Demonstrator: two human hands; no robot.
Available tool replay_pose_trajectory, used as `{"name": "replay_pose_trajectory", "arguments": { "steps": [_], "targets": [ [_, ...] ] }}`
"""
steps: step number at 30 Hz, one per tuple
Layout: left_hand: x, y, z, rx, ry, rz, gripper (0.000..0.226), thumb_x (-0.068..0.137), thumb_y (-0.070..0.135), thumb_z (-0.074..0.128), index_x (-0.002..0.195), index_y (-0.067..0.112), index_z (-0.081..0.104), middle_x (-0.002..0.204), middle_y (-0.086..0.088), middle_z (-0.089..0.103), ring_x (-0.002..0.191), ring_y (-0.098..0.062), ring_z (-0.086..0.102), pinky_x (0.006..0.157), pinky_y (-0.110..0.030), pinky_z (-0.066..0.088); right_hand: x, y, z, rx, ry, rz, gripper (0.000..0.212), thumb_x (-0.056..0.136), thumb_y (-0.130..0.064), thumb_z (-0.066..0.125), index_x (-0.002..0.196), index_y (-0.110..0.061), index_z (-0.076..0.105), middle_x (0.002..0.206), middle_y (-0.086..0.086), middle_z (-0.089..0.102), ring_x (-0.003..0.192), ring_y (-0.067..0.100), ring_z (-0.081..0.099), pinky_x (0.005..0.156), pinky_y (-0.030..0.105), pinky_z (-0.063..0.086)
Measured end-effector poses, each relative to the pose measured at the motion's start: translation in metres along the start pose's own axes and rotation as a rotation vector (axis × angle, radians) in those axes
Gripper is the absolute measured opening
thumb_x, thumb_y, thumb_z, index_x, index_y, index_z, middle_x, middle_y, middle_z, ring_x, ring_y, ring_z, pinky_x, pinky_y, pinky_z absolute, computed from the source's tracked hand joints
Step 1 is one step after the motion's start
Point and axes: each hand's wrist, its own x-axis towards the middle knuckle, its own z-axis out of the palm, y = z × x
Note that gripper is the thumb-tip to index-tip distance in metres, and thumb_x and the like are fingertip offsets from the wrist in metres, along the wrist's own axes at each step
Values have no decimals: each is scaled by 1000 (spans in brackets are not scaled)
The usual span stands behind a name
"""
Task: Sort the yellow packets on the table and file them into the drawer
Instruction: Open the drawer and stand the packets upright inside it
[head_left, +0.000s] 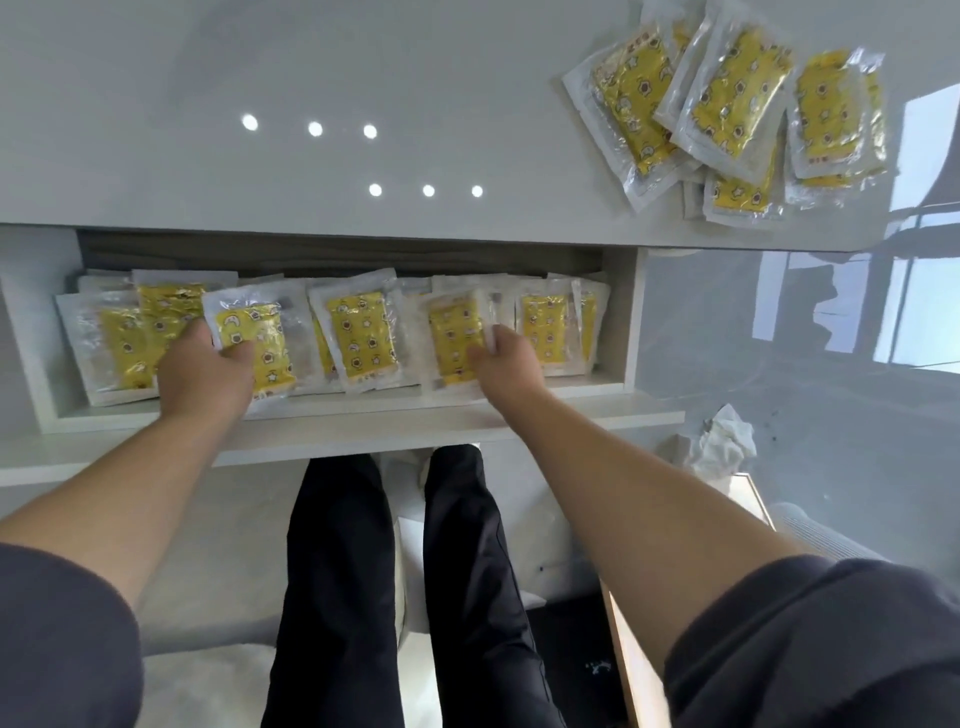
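Note:
An open white drawer (332, 410) below the table edge holds a row of several yellow packets in clear wrappers. My left hand (205, 374) grips one packet (254, 338) left of the drawer's middle, thumb on its front. My right hand (506, 361) pinches another packet (457, 338) right of the middle by its right edge. Between the two hands stands a further packet (361, 332). On the glossy white table (311, 78), at the far right, lies a loose pile of several more yellow packets (727, 104), overlapping one another.
My legs in dark trousers (405, 571) stand under the drawer front. A crumpled white tissue (724, 441) lies to the right, near a wooden-edged unit (748, 493). The table top mirrors ceiling lights and a window.

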Motion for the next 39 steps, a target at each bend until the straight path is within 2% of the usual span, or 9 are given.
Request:
{"name": "replay_pose_trajectory", "arguments": {
  "steps": [4,7,10,15,21,27,30,35,39],
  "targets": [
    [14,-12,-6,76,66,14,27,90,26,62,99,4,52,95,-18,60,79,-35,56,67,-40,43,14,-9,33,-187,60,34,24,96,-24,50,73,-18,45,68,-2,46,66,19,48,50,26,33],
    [10,-4,-16,115,99,-32,48,84,33,72,116,9,46,118,-16,55,95,-38,59,74,-46,46,9,-19,35,-415,111,113,26,96,-34,47,110,-14,56,96,5,61,88,24,61,71,33,51],
    [-3,10,-26,154,95,-4,56,84,33,72,123,9,41,126,-14,47,101,-38,57,73,-45,44,-3,-26,20,-517,158,159,46,96,-37,45,136,-15,43,127,7,54,111,27,58,93,43,49],
    [-48,62,-33,86,-62,326,7,91,20,59,96,15,57,90,0,63,79,-21,58,67,-36,49,-28,-33,-29,-350,145,147,14,91,-21,38,99,-13,47,82,3,53,65,19,50,62,28,40],
    [-107,164,-7,52,-193,575,5,92,16,56,87,18,59,76,8,60,71,-9,58,61,-26,48,-47,-45,-90,-62,254,-29,18,94,-20,39,85,-17,55,75,-2,58,66,16,53,58,30,44],
    [-114,253,47,-210,-290,308,8,88,20,57,95,24,61,90,4,67,85,-14,67,77,-38,58,-25,-59,-159,123,365,-101,15,95,-21,45,88,-19,57,81,-4,61,75,18,60,61,31,47],
    [-117,290,62,-373,-241,156,14,88,19,56,102,24,58,93,3,66,87,-15,67,80,-41,58,-7,-65,-199,12,425,-213,13,93,-18,48,99,-20,59,104,-6,56,93,18,57,75,35,50],
    [-123,344,73,-323,-105,298,17,91,17,55,108,22,55,93,12,57,82,-2,56,65,-14,43,30,-77,-245,-152,495,-267,24,88,-16,54,110,-22,56,128,-2,45,120,18,43,100,35,37],
    [-118,380,91,-252,-168,313,31,89,19,59,119,19,52,105,8,57,90,-7,56,71,-18,44,47,-83,-259,-182,411,-270,24,87,-17,54,111,-22,58,129,-2,44,121,19,41,101,32,36]
  ]
}}
